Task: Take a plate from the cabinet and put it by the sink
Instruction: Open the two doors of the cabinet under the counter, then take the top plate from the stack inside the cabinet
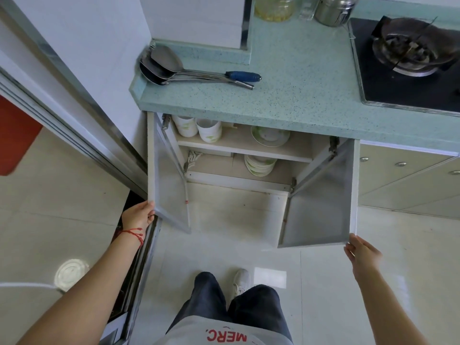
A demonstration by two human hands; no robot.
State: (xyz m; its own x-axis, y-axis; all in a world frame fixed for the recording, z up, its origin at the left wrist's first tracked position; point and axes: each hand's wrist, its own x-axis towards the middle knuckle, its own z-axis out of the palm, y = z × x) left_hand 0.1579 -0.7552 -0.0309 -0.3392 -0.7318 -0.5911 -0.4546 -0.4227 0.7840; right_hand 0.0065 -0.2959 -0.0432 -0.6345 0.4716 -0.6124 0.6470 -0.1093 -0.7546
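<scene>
Pale glossy tiled kitchen floor [224,245] underfoot, speckled teal stone countertop [286,83] overhead of an open under-counter cabinet [239,168].

Far left, beyond the left hand: grey metal sliding-door frame [74,135] running diagonally.

Left hand [138,215], red string bracelet [135,234] at the wrist, fingers curled round the bottom outer corner of the white left cabinet door [169,192], door swung wide open.

Above the left hand, on the counter: bundle of steel ladles and spatulas [174,70], one with a blue handle, lying flat with heads toward the wall.

Between the two hands, inside the cabinet: two stacks of white bowls with green pattern [198,128] on the upper shelf at the left side; single white plate with green leaf print [270,136] on the same shelf, nearer the right hand's side; stack of white plates with green print [258,165] on the lower shelf, directly beneath it. All plates untouched, well apart from both hands.

Below, between the forearms: dark blue trouser legs [234,307] and one white sneaker [241,280].

Right hand [362,252], thumb and fingers pinching the lower outer corner of the white right cabinet door [321,202], also swung fully open.

Above the right hand, on the counter: black glass gas hob with a steel burner [408,53]; behind it a lidded steel canister [333,9] and a clear jar with yellowish contents [275,7].
</scene>
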